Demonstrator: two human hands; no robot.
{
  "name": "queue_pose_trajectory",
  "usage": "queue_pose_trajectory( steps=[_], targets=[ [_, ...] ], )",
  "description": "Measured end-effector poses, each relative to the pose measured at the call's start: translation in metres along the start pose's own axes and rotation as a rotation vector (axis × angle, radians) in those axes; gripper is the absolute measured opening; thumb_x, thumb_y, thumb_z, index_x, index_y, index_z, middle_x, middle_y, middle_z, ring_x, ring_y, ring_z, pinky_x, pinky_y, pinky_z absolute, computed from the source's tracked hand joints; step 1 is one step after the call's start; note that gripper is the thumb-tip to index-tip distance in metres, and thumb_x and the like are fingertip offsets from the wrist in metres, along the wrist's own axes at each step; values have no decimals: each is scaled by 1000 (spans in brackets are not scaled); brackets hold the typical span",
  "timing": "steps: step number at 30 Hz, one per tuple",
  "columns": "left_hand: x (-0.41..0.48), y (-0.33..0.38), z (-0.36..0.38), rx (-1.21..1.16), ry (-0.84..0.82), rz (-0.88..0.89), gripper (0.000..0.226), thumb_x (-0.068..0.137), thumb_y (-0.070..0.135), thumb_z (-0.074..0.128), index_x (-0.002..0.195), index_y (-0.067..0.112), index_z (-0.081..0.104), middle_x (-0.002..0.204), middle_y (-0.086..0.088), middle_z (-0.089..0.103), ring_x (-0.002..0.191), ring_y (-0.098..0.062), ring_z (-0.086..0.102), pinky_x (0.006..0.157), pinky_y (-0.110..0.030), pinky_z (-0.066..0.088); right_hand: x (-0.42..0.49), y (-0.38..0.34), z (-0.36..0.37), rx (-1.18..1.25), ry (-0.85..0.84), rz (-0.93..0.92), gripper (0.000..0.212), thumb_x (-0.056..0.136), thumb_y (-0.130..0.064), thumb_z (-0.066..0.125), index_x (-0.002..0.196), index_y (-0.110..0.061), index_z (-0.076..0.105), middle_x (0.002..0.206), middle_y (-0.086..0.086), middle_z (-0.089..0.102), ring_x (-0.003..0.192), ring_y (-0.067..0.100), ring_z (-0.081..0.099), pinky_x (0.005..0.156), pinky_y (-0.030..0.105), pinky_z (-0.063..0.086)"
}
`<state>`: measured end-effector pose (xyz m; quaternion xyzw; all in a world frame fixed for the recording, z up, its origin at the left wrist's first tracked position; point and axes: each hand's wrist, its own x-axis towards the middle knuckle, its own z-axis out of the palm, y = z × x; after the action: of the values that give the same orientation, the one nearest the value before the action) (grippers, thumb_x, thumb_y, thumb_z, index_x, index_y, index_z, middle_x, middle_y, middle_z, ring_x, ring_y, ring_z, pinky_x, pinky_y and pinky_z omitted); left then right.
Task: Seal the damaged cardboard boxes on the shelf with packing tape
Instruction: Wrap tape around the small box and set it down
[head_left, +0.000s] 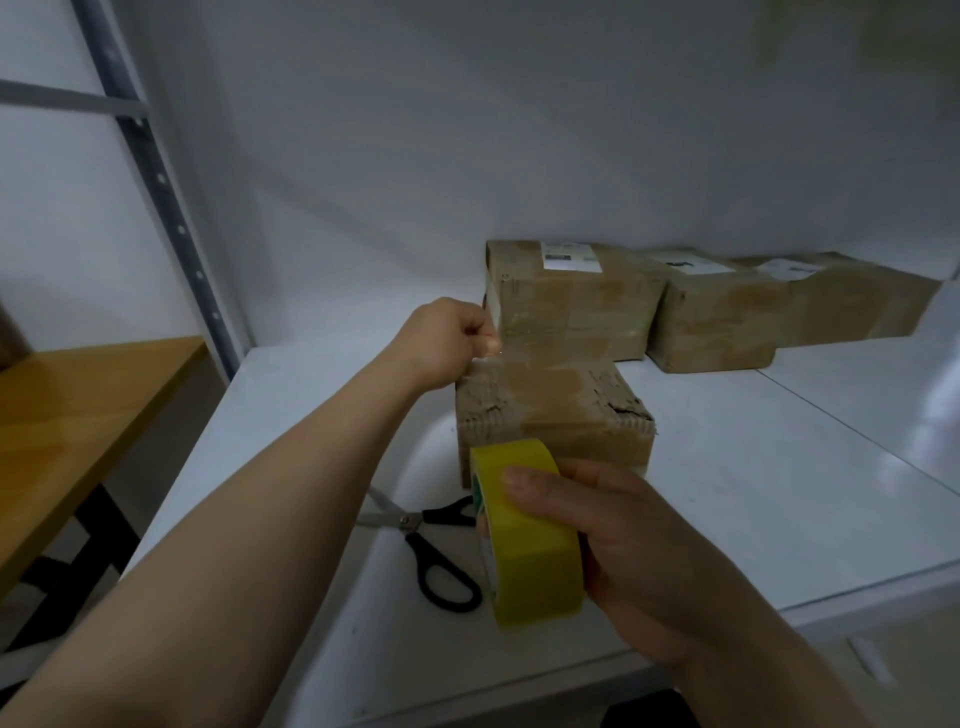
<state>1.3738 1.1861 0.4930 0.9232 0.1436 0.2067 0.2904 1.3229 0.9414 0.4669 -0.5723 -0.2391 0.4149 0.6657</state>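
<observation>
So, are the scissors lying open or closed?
Open. The scissors lie flat on the shelf, black handles spread apart and blades diverging; the left forearm hides the blade tips.

Cannot read labels (571, 257) on back boxes (717, 322) at two o'clock: blurred. Cannot see scissors (441, 561) tips, hidden under left forearm (291, 493) at seven o'clock. Can barely make out tape (511, 358) pinched by left hand (447, 343).

- Front cardboard box (553, 415): matt brown board, rough and frayed at the torn edge.
- Tape roll (530, 535): glossy yellow plastic film.
- Shelf (753, 499): smooth white, slightly shiny.
- Scissors (426, 540): bright metal blades, black plastic handles.
- Side table (78, 415): polished wood.
</observation>
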Motion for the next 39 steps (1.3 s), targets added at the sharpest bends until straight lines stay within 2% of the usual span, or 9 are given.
queue_pose_trajectory(
  steps=[4, 13, 20, 23, 25, 27, 31, 34, 39],
  targets=[
    [0, -2, -4, -3, -18, 19, 8, 93, 14, 70, 92, 10, 76, 94, -3, 74, 91, -16, 67, 81, -28, 53, -1, 0, 2, 31, -17, 3, 38, 69, -36, 72, 98, -10, 78, 108, 23, 72, 85, 25, 70, 73, 35, 59],
    [0, -5, 2, 16, -33, 8, 10, 93, 16, 71, 89, 9, 76, 89, -5, 74, 79, -13, 66, 72, -26, 52, 0, -1, 2, 53, -15, 16, 41, 69, -35, 72, 99, -7, 78, 102, 22, 73, 84, 25, 70, 69, 34, 59],
    [-1, -15, 6, 58, 5, 82, 4, 86, 17, 79, 89, 16, 82, 90, 7, 75, 87, -2, 65, 83, -26, 49, 1, 0, 3, 80, -14, 21, 42, 69, -33, 72, 100, -4, 77, 97, 19, 73, 83, 26, 70, 69, 36, 59],
    [-5, -13, 8, 31, 6, 28, 37, 87, 21, 78, 124, 21, 72, 109, 4, 69, 91, -7, 60, 86, -30, 50, 1, 0, 4, 88, -10, 21, 41, 69, -33, 72, 99, -6, 77, 96, 18, 74, 82, 25, 70, 68, 36, 60],
    [-4, -13, 8, -85, 1, -94, 78, 84, 20, 82, 151, 32, 43, 114, 0, 59, 98, -16, 60, 86, -33, 53, 1, 0, 5, 93, -14, 21, 39, 69, -32, 72, 99, -7, 78, 97, 18, 74, 82, 25, 71, 68, 35, 60],
    [-2, -13, 8, -243, -22, -204, 88, 84, 14, 81, 156, 30, 32, 112, -5, 62, 100, -19, 63, 85, -32, 54, 1, 1, 5, 96, -13, 17, 38, 70, -31, 72, 99, -7, 78, 98, 19, 74, 82, 25, 71, 67, 35, 60],
    [-5, -11, 17, -532, -5, -360, 66, 90, 7, 73, 150, 16, 44, 126, -15, 65, 95, -17, 66, 65, -17, 50, 1, 1, 5, 100, 3, 7, 41, 68, -32, 72, 100, -7, 78, 108, 25, 72, 85, 27, 71, 73, 38, 59],
    [-5, -16, 25, -556, 58, -409, 49, 95, 20, 71, 139, 12, 54, 125, -13, 65, 102, -21, 67, 79, -28, 56, 0, 1, 5, 98, 5, 7, 43, 67, -33, 73, 102, -9, 78, 110, 23, 72, 87, 26, 72, 74, 39, 60],
    [-20, -8, 4, -162, 195, -52, 21, 102, 28, 57, 118, 20, 68, 114, 5, 64, 105, -12, 60, 91, -30, 47, -1, 2, 5, 98, -8, 4, 41, 66, -32, 73, 101, -10, 78, 113, 24, 71, 87, 27, 71, 74, 39, 60]
  ],
)
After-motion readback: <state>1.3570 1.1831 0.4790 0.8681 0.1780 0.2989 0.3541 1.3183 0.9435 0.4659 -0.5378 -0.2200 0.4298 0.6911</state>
